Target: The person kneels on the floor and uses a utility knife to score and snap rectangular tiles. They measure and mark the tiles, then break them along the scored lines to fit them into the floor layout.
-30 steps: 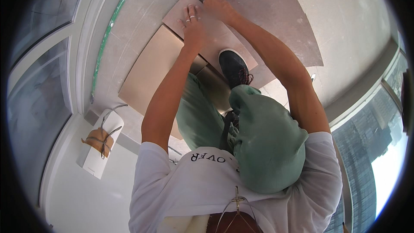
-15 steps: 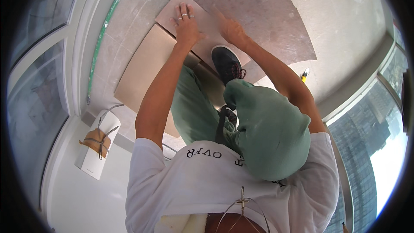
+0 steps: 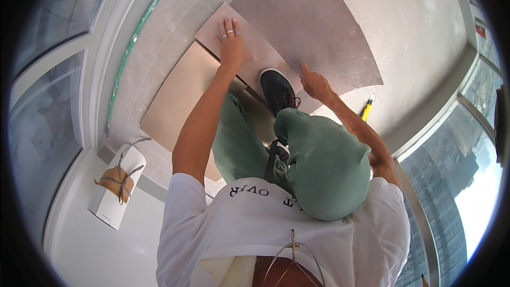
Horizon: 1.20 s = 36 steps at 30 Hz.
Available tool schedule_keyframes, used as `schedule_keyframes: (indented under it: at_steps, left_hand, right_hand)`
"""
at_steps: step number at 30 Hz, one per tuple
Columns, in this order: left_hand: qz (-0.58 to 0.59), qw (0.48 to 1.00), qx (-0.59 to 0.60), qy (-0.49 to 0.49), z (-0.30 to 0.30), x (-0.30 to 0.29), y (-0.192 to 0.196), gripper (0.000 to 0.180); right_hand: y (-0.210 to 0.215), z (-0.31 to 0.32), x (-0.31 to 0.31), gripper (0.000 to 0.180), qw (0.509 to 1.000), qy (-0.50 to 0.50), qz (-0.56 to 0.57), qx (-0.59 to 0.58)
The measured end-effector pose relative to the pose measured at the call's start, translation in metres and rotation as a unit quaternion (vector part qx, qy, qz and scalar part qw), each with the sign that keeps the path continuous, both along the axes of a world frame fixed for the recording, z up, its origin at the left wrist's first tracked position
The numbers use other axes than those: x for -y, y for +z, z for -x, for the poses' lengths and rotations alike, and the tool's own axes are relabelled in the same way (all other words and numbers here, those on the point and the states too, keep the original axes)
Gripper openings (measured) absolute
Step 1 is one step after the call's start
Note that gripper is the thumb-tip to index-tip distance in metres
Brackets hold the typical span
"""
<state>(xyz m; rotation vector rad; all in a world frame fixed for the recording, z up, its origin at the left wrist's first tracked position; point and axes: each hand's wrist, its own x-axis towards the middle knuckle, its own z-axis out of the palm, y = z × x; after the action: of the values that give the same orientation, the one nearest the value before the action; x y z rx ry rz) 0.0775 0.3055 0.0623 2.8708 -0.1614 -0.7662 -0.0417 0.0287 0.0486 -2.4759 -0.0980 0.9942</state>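
Observation:
My left hand (image 3: 232, 43), with rings on two fingers, lies flat with spread fingers on a small grey-beige tile (image 3: 249, 56) on the floor. My right hand (image 3: 314, 82) is at the near right edge of that tile, its index finger stretched out and touching the seam with a large grey tile (image 3: 313, 16). It holds nothing. My black shoe (image 3: 278, 89) stands on the small tile's near end, between my hands. My green trouser knee (image 3: 324, 165) hides the floor below it.
A beige tile (image 3: 178, 101) lies to the left of the small one. A yellow-handled tool (image 3: 366, 109) rests on the floor at right. A white bag with a brown bundle (image 3: 117, 186) sits at lower left. Glass panes border both sides.
My right hand has slid from the tile's far end along its right edge toward me. My left hand has stayed flat on the tile.

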Motion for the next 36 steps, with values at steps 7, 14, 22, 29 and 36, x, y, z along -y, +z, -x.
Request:
schedule_keyframes:
  at_steps: [7, 14, 22, 29, 36]
  left_hand:
    - [0.004, 1.0, -0.004, 0.009, -0.003, -0.004, -0.002, 0.14]
    - [0.002, 1.0, -0.008, -0.005, -0.003, 0.001, -0.008, 0.141]
    - [0.016, 1.0, 0.0, -0.002, 0.0, -0.001, -0.014, 0.139]
    - [0.017, 1.0, 0.005, 0.003, 0.002, -0.007, -0.013, 0.138]
    - [0.014, 1.0, 0.011, 0.005, 0.0, -0.005, -0.016, 0.138]
  right_hand:
    - [-0.002, -0.121, -0.08, 0.029, 0.986, -0.038, -0.091, 0.133]
    - [-0.029, -0.187, -0.138, 0.025, 0.98, -0.041, -0.114, 0.155]
    - [-0.077, -0.194, -0.148, 0.024, 0.981, 0.019, -0.098, 0.169]
    - [-0.022, -0.196, -0.156, 0.021, 0.99, -0.008, -0.087, 0.108]
    - [-0.026, -0.193, -0.159, 0.021, 0.992, 0.003, -0.064, 0.109]
